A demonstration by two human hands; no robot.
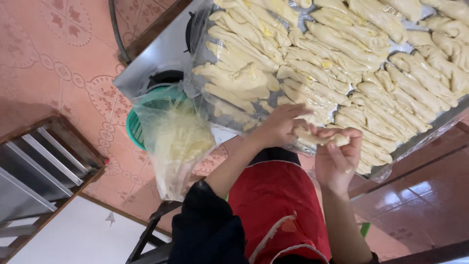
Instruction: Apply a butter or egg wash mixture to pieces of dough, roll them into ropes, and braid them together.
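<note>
Pink patterned floor tiles fill the left of the view, the widest thing in sight, lying well to the left of the steel tray. That steel tray, lined with clear plastic film and serving here as the landmark, covers the upper right and carries rows of long, pale yellow dough strips laid close side by side. It rests on a metal surface whose bare corner shows just left of the tray. Far to the lower left of the tray stands a wooden-framed rack with metal slats. Below the tray's near edge is the person's red apron, with a dark sleeve to its left. Just off the tray's left corner hangs a clear plastic bag holding pale shredded stuff, and behind it, touching the bag, sits a green basket. At the tray's near edge, both hands are raised together. The left hand is curled, its fingers closed on one end of a dough piece; the right hand, palm up with a ring on one finger, pinches the other end between thumb and fingertips. The dough piece is held off the tray, stretched between the two hands, just in front of the tray's nearest row of strips.
</note>
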